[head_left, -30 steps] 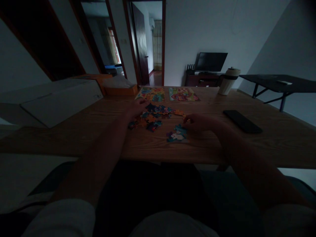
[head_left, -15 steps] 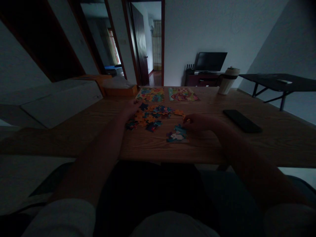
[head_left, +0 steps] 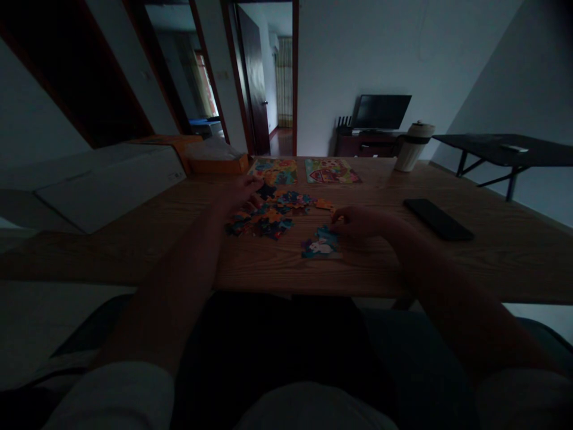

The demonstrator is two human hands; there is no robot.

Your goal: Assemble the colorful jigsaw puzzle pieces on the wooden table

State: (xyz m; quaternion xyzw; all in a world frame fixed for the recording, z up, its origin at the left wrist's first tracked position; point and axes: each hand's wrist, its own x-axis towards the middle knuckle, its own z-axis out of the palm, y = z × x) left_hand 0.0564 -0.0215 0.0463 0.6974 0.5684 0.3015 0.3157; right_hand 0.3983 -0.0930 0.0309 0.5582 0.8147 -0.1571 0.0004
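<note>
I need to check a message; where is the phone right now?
In the head view the phone lies flat on the wooden table, to the right of the right hand and nearer than the white cup.

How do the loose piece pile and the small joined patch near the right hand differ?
The loose pile is scattered and wide; the joined patch is compact and flat. The pile lies by the left hand; the patch by the right hand, nearer the table edge. Both are colourful jigsaw pieces.

Phone (head_left: 437, 219) (right) blocks; bare table (head_left: 134, 239) left.
</note>
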